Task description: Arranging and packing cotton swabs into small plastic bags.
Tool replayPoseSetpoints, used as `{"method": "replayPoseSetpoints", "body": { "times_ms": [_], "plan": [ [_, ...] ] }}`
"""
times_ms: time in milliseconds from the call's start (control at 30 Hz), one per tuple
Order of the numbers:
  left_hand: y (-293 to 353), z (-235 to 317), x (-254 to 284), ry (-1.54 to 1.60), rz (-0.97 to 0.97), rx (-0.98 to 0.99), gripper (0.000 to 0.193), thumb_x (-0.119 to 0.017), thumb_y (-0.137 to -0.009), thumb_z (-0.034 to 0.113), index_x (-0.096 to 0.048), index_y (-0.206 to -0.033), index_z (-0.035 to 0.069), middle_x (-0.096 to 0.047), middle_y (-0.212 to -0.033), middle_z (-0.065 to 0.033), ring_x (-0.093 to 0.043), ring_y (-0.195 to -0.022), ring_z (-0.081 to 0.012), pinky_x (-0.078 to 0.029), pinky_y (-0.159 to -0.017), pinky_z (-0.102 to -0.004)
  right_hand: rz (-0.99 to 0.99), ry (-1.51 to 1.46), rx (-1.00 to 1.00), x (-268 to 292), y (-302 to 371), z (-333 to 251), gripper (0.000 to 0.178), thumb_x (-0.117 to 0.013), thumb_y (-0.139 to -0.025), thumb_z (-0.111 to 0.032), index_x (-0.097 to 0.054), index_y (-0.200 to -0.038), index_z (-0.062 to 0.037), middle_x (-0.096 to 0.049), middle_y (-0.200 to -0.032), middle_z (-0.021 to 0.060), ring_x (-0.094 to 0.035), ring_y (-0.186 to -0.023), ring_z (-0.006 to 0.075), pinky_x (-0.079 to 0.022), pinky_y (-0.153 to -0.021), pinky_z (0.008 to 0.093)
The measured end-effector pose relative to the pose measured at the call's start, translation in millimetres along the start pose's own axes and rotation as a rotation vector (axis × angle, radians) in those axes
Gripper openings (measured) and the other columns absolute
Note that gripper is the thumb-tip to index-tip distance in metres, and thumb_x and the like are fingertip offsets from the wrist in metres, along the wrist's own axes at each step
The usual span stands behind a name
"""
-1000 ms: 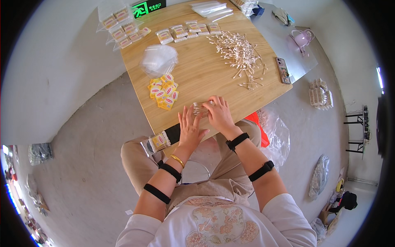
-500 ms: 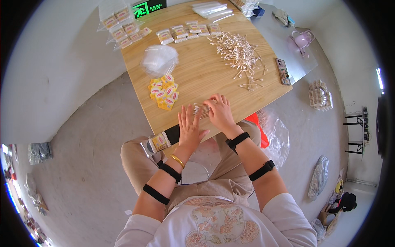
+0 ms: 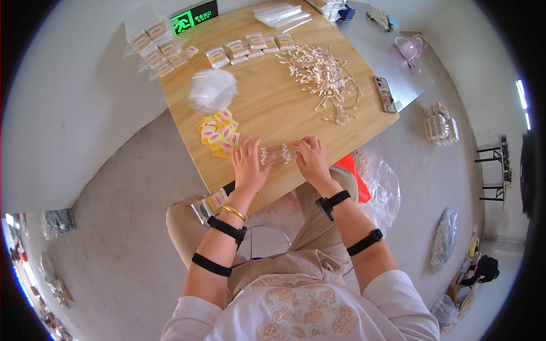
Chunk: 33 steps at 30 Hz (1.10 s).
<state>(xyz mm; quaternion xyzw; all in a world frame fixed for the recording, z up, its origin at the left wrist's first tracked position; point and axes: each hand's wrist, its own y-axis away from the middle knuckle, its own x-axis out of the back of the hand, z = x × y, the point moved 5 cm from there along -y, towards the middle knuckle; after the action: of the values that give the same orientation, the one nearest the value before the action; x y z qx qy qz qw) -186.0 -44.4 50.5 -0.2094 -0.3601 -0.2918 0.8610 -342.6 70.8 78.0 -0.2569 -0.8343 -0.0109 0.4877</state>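
In the head view, a small flat row of slender white-tipped, pale-stemmed cotton swabs (image 3: 276, 154) is lying on the pale wood-grain desk (image 3: 264, 108), between the person's two bare hands. The left hand (image 3: 248, 163) is standing beside the row's left end, its fingers loosely spread, the thumb reaching close to the tips; the right hand (image 3: 312, 161) is bending its fingers at the other end, and whether they are pinching or touching a swab I cannot tell. The swabs are probably being very light, with stiff but snappable stems that are liable to roll, and soft tips that crush easily, so gathering them along the stems is looking safer. The desk's near edge is running just below the row; bare wood is opening beyond it, with yellow-and-white printed cards (image 3: 219, 135) bounding the left and a heap of loose swabs (image 3: 317, 71) the far right.
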Motion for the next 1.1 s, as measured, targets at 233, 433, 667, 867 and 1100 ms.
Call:
{"method": "replayPoseSetpoints", "body": {
  "times_ms": [233,433,667,867,1100],
  "plan": [
    [-9.2,21.8,0.9,-0.151,-0.029,-0.181,0.055,-0.068,-0.088,0.038,-0.055,-0.13,0.006,-0.043,-0.142,-0.0146,-0.033,-0.138,-0.0373,-0.017,-0.118,-0.0569,-0.035,-0.078,-0.012,-8.1,4.9,-1.1,0.036,-0.059,-0.082,-0.006,-0.06,-0.119,-0.0081,-0.057,-0.122,0.0124,-0.051,-0.116,0.0336,-0.043,-0.095,0.0455],
    [2.8,21.7,-0.7,-0.233,0.036,-0.154,0.046,-0.067,-0.088,0.034,-0.058,-0.124,0.007,-0.041,-0.144,-0.0136,-0.027,-0.144,-0.0361,-0.013,-0.119,-0.0596,-0.04,-0.072,0.004,-5.6,11.1,-11.4,0.041,-0.059,-0.083,-0.005,-0.056,-0.123,-0.0057,-0.057,-0.124,0.0114,-0.052,-0.116,0.0339,-0.043,-0.095,0.0449],
    [-23.6,1.0,11.9,-0.195,0.074,-0.127,0.024,-0.072,-0.081,0.017,-0.065,-0.103,0.015,-0.053,-0.124,-0.0069,-0.043,-0.128,-0.0299,-0.021,-0.116,-0.0538,-0.046,-0.078,-0.01,-4.3,10.3,-11.1,0.041,-0.059,-0.082,-0.004,-0.058,-0.123,-0.0061,-0.057,-0.124,0.0097,-0.052,-0.116,0.0321,-0.043,-0.095,0.0447],
    [-36.0,10.1,16.0,-0.195,0.007,-0.158,0.009,-0.075,-0.078,0.016,-0.068,-0.084,0.016,-0.057,-0.111,-0.0035,-0.049,-0.117,-0.0261,-0.028,-0.11,-0.0475,-0.056,-0.078,-0.01,-6.5,12.3,-8.2,0.041,-0.061,-0.082,-0.005,-0.058,-0.122,-0.0065,-0.057,-0.124,0.0089,-0.051,-0.118,0.0316,-0.043,-0.096,0.0444],
    [-36.5,9.9,13.3,-0.207,-0.038,-0.141,0.009,-0.076,-0.078,0.018,-0.069,-0.082,0.016,-0.058,-0.111,-0.0028,-0.049,-0.116,-0.0247,-0.028,-0.107,-0.0461,-0.044,-0.081,-0.01,-6.0,14.8,-7.9,0.042,-0.062,-0.082,-0.006,-0.057,-0.123,-0.0069,-0.056,-0.126,0.009,-0.051,-0.119,0.0315,-0.043,-0.097,0.0441]
  ]
}}
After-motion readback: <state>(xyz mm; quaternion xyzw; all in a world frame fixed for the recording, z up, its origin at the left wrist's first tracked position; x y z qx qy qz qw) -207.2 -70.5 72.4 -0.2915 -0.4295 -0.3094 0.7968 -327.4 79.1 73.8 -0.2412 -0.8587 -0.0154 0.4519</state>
